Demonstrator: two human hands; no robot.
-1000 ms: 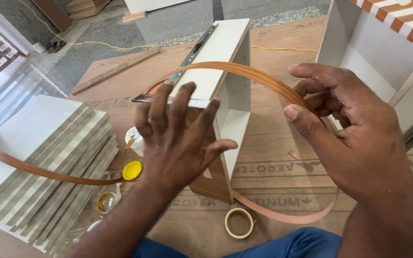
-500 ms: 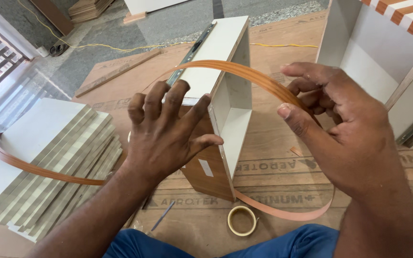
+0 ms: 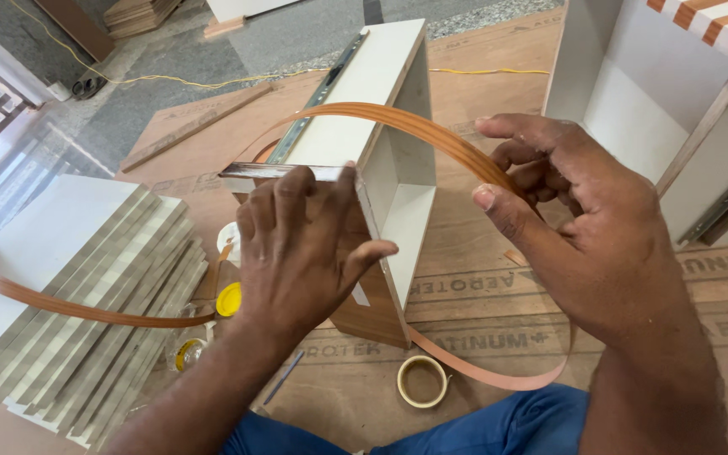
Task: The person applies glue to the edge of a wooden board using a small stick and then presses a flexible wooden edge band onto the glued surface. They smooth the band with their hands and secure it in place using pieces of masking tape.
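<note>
- Seemingly, from the head view, the left hand (image 3: 297, 248) lies flat with fingers spread, pressing on the wood-brown face of the white laminated drawer box (image 3: 381, 160), which stands on end upon the brown plywood sheet (image 3: 482, 286).
- Over to the side, the right hand (image 3: 583, 227) is half open, its fingers curled lightly around the long orange-brown wood-grain edge-banding strip (image 3: 414, 126); whether it pinches or merely guides, I cannot tell.
- That strip arcs over the box top, loops beneath the right wrist, and trails left across the stack of white and grey laminate panels (image 3: 86, 312).
- I judge the strip light, thin and springy, apt to slip or kink; best held by its edges near the box.
- A yellow cap (image 3: 229, 299) and a roll of pale tape (image 3: 423, 381) lie nearby.
</note>
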